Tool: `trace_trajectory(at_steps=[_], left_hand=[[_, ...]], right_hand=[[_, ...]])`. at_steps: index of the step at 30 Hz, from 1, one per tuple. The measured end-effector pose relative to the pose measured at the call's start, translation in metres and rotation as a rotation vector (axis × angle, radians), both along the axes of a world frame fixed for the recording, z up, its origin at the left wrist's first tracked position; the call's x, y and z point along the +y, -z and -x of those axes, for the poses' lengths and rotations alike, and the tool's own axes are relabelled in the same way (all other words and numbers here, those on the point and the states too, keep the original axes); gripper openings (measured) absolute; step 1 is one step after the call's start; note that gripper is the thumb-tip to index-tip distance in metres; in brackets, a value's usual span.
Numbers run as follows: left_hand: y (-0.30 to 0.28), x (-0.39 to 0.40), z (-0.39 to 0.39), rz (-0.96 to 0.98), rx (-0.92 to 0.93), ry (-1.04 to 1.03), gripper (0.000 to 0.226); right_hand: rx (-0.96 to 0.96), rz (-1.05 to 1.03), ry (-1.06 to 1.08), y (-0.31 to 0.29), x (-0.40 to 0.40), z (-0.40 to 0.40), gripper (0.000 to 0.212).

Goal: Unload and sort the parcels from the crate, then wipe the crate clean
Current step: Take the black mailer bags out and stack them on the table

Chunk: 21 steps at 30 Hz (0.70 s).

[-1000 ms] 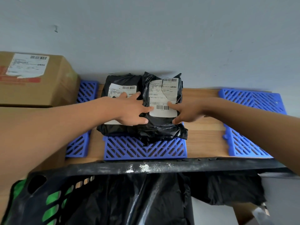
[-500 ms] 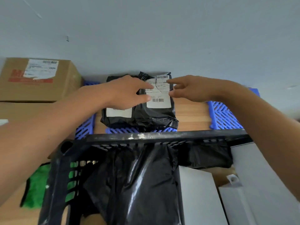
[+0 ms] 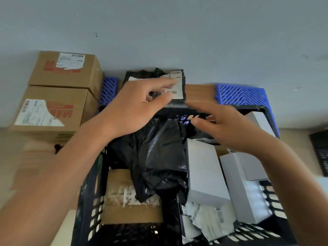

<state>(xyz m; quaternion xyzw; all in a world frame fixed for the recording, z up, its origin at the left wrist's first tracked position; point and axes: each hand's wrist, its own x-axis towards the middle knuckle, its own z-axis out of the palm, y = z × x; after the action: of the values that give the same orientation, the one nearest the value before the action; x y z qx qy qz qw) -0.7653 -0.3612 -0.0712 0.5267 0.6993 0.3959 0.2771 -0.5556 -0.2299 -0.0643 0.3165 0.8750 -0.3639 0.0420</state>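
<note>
A black slatted crate (image 3: 88, 201) fills the lower middle of the view. In it lie a black plastic-wrapped parcel (image 3: 159, 157), a brown cardboard box (image 3: 124, 206), two white boxes (image 3: 204, 171) and a crumpled white mailer (image 3: 207, 221). Beyond the crate, black bagged parcels with white labels (image 3: 177, 82) sit by the wall on the wooden surface. My left hand (image 3: 134, 107) hovers over the crate's far rim with loosely curled fingers and holds nothing. My right hand (image 3: 225, 126) is above the crate's far right part, fingers spread, holding nothing.
Two brown cardboard boxes (image 3: 53, 107) with labels are stacked at the left against the wall. Blue lattice mats (image 3: 241, 95) lie on the wooden surface (image 3: 198, 91) behind the crate. A dark object (image 3: 321, 151) sits at the right edge.
Both hands have let go of the black bagged parcels by the wall and drawn back over the crate. The view has tilted down, so more of the crate's contents shows.
</note>
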Motion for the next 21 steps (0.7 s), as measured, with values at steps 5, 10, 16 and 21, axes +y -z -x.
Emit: trace_trajectory(at_steps=[5, 10, 16, 21], left_hand=[[0.016, -0.048, -0.033, 0.101, 0.031, -0.102, 0.042], [0.038, -0.080, -0.075, 0.211, -0.009, -0.172, 0.041], [0.057, -0.107, -0.110, 0.330, 0.049, -0.353, 0.045], [0.062, -0.112, -0.125, 0.361, -0.006, -0.513, 0.050]], right_hand=[[-0.026, -0.015, -0.167, 0.018, -0.035, -0.007, 0.052], [-0.046, -0.042, -0.311, 0.040, -0.068, -0.020, 0.056], [-0.087, -0.088, -0.370, 0.066, -0.093, -0.035, 0.074], [-0.073, -0.221, -0.378, 0.081, -0.102, -0.036, 0.083]])
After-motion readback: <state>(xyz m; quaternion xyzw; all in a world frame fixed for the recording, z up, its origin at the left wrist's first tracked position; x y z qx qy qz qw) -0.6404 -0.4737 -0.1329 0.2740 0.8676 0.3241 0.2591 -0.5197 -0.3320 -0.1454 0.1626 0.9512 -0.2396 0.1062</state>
